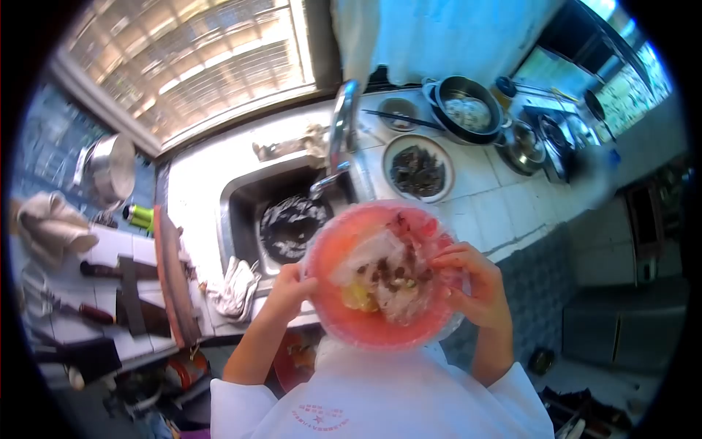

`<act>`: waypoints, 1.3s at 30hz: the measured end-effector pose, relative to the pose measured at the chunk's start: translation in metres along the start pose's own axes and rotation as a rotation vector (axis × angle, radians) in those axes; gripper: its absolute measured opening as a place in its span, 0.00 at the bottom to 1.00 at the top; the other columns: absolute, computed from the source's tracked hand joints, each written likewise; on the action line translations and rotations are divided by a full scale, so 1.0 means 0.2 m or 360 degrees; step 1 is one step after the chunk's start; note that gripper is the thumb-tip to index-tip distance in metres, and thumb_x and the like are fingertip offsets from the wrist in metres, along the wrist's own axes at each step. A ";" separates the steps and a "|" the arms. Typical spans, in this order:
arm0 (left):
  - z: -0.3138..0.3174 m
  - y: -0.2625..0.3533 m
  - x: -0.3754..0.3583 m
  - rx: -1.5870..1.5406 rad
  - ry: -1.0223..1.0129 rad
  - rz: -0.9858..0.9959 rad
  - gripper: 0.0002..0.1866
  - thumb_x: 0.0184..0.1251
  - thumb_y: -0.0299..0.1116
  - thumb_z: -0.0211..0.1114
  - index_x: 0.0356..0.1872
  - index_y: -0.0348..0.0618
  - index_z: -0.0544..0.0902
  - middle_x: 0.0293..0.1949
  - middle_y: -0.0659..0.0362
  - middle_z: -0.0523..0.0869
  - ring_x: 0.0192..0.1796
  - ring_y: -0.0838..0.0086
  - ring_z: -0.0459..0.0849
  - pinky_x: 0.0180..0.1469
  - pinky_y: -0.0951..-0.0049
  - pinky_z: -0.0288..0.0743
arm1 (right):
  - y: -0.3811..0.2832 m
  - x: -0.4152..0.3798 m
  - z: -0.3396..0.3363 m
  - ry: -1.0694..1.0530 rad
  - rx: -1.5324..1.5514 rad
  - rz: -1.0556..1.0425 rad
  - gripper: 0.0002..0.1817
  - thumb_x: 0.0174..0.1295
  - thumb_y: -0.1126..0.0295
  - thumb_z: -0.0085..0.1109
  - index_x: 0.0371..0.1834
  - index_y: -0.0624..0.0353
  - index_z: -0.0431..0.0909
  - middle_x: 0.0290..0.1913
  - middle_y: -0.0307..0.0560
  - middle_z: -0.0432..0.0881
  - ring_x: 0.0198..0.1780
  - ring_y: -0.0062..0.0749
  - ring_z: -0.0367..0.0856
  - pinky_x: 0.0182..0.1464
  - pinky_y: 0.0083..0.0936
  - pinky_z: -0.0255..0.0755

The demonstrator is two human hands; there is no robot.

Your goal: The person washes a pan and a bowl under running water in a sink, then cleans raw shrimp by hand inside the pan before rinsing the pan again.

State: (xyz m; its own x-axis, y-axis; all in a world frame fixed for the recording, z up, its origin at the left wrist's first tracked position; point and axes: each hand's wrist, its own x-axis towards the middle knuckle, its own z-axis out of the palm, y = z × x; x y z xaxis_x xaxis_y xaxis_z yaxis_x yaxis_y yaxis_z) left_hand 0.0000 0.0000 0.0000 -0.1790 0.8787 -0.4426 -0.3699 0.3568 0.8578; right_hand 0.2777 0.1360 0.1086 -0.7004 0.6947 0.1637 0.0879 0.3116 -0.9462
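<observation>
Red lettering (320, 417) on the white shirt (398, 388), illegibly small

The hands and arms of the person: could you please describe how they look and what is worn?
The left hand and right hand are bare, without gloves, and the forearms are uncovered. The loose white sleeves are short. The white shirt has a red print with a star.

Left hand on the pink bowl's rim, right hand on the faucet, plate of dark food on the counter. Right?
One error: the head view shows the right hand on the right side of the pink bowl, not on the faucet. Left hand on the rim and plate of dark food on the counter stand.
</observation>
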 end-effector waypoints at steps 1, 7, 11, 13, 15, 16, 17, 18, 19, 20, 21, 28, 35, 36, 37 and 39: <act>0.00 0.01 -0.08 -0.0046 0.0095 0.0014 0.12 0.47 0.25 0.55 0.33 0.30 0.80 0.26 0.59 0.82 0.27 0.79 0.79 0.30 0.81 0.72 | -0.03 0.05 0.01 -0.0155 0.0029 -0.0028 0.19 0.46 0.75 0.64 0.45 0.61 0.76 0.47 0.47 0.74 0.50 0.37 0.73 0.53 0.26 0.66; -0.31 -0.12 -0.65 -0.0209 0.0714 0.0096 0.11 0.42 0.22 0.53 0.28 0.29 0.79 0.23 0.59 0.81 0.22 0.78 0.77 0.24 0.81 0.69 | 0.03 0.28 0.46 -0.0716 0.0344 -0.0180 0.17 0.50 0.75 0.61 0.45 0.63 0.76 0.46 0.47 0.74 0.51 0.35 0.72 0.54 0.26 0.65; -0.40 -0.38 -1.03 -0.0600 0.1514 0.0178 0.21 0.40 0.22 0.55 0.42 0.31 0.75 0.38 0.54 0.81 0.41 0.71 0.80 0.42 0.74 0.73 | 0.24 0.37 0.64 -0.0619 0.0878 0.0063 0.16 0.57 0.71 0.58 0.48 0.63 0.72 0.48 0.46 0.73 0.54 0.30 0.70 0.59 0.31 0.60; -0.42 -0.50 -1.23 -0.0721 0.1578 0.0331 0.24 0.40 0.23 0.56 0.47 0.32 0.73 0.40 0.55 0.80 0.42 0.68 0.80 0.46 0.70 0.73 | 0.29 0.39 0.66 -0.0632 0.0841 0.0239 0.15 0.57 0.72 0.58 0.47 0.62 0.73 0.47 0.45 0.75 0.53 0.29 0.71 0.58 0.29 0.62; -0.48 -0.70 -1.47 -0.0893 0.1650 0.0305 0.28 0.40 0.23 0.55 0.51 0.32 0.71 0.44 0.54 0.79 0.45 0.63 0.79 0.51 0.65 0.72 | 0.34 0.38 0.67 -0.0660 0.0735 0.0328 0.14 0.56 0.72 0.58 0.46 0.62 0.73 0.46 0.44 0.76 0.52 0.28 0.73 0.57 0.28 0.63; -0.46 -0.76 -1.56 -0.0900 0.1670 0.0294 0.28 0.40 0.23 0.55 0.51 0.32 0.71 0.44 0.54 0.79 0.45 0.63 0.79 0.51 0.65 0.72 | 0.36 0.38 0.68 -0.0667 0.0634 0.0403 0.14 0.56 0.73 0.58 0.46 0.62 0.73 0.45 0.44 0.77 0.50 0.28 0.74 0.56 0.27 0.65; -0.44 -0.81 -1.63 -0.1130 0.1822 0.0283 0.30 0.39 0.24 0.54 0.52 0.31 0.69 0.46 0.51 0.77 0.47 0.60 0.77 0.52 0.62 0.72 | 0.38 0.38 0.68 -0.0686 0.0639 0.0411 0.14 0.56 0.73 0.58 0.46 0.62 0.73 0.45 0.44 0.77 0.50 0.28 0.74 0.56 0.27 0.65; -0.43 -0.84 -1.68 -0.1360 0.1970 0.0273 0.32 0.39 0.24 0.53 0.54 0.30 0.67 0.47 0.48 0.76 0.50 0.57 0.76 0.54 0.59 0.72 | 0.40 0.37 0.68 -0.0683 0.0530 0.0449 0.14 0.55 0.73 0.58 0.45 0.62 0.73 0.44 0.44 0.78 0.49 0.28 0.74 0.55 0.26 0.66; -0.42 -0.87 -1.71 -0.1364 0.1994 0.0272 0.32 0.39 0.24 0.53 0.54 0.30 0.67 0.47 0.48 0.76 0.50 0.57 0.76 0.54 0.59 0.72 | 0.42 0.37 0.69 -0.0683 0.0423 0.0482 0.14 0.55 0.74 0.58 0.45 0.63 0.74 0.43 0.45 0.78 0.48 0.28 0.75 0.53 0.25 0.67; -0.41 -0.92 -1.73 -0.1419 0.2085 0.0305 0.33 0.38 0.24 0.53 0.55 0.30 0.66 0.49 0.47 0.75 0.52 0.55 0.74 0.55 0.57 0.70 | 0.43 0.36 0.70 -0.0647 0.0419 0.0513 0.13 0.55 0.74 0.57 0.45 0.63 0.74 0.43 0.45 0.78 0.47 0.27 0.76 0.53 0.25 0.67; -0.41 -0.98 -1.74 -0.1472 0.2179 0.0334 0.34 0.36 0.25 0.53 0.55 0.30 0.65 0.51 0.47 0.73 0.54 0.54 0.72 0.56 0.55 0.69 | 0.44 0.35 0.71 -0.0675 0.0434 0.0519 0.13 0.55 0.74 0.57 0.45 0.63 0.74 0.43 0.45 0.78 0.47 0.27 0.76 0.53 0.25 0.67; -0.54 -1.34 -1.69 -0.1576 0.2485 0.0409 0.30 0.37 0.24 0.55 0.51 0.31 0.69 0.51 0.49 0.74 0.55 0.57 0.73 0.57 0.56 0.69 | 0.52 0.36 0.75 -0.0669 0.0131 0.0556 0.14 0.54 0.74 0.57 0.45 0.63 0.74 0.41 0.45 0.79 0.44 0.27 0.77 0.52 0.25 0.68; -0.56 -1.55 -1.51 -0.1782 0.2386 0.0355 0.31 0.31 0.23 0.52 0.49 0.35 0.69 0.48 0.51 0.75 0.52 0.54 0.75 0.54 0.56 0.73 | 0.47 0.37 0.77 -0.0669 -0.0030 0.0585 0.14 0.55 0.75 0.56 0.45 0.63 0.74 0.42 0.45 0.79 0.45 0.28 0.77 0.52 0.25 0.68; -0.54 -1.59 -1.47 -0.1779 0.2436 0.0334 0.30 0.31 0.23 0.52 0.48 0.34 0.70 0.47 0.51 0.75 0.51 0.55 0.76 0.53 0.57 0.74 | 0.47 0.36 0.77 -0.0674 -0.0024 0.0573 0.14 0.55 0.75 0.56 0.45 0.63 0.74 0.42 0.45 0.79 0.45 0.28 0.77 0.52 0.25 0.68; -0.50 -1.64 -1.43 -0.1780 0.2484 0.0309 0.29 0.31 0.22 0.52 0.47 0.33 0.70 0.47 0.51 0.76 0.50 0.55 0.76 0.52 0.58 0.75 | 0.48 0.36 0.76 -0.0669 -0.0026 0.0573 0.14 0.55 0.75 0.56 0.45 0.63 0.74 0.42 0.45 0.79 0.45 0.28 0.77 0.52 0.25 0.68; -0.43 -1.79 -1.42 -0.1681 0.2563 0.0329 0.25 0.32 0.20 0.52 0.42 0.32 0.72 0.44 0.52 0.76 0.48 0.57 0.77 0.49 0.61 0.76 | 0.51 0.34 0.76 -0.0676 -0.0031 0.0576 0.13 0.55 0.75 0.56 0.45 0.63 0.74 0.42 0.45 0.79 0.44 0.28 0.78 0.52 0.25 0.68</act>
State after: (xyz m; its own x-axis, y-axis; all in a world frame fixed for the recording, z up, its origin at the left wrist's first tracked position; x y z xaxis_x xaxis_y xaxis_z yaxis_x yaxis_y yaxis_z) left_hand 0.1054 -0.4039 -0.2041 -0.5974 -0.4150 -0.6862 -0.4412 -0.5445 0.7134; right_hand 0.1313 0.1165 -0.0194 -0.8468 0.4382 -0.3015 0.3860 0.1162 -0.9152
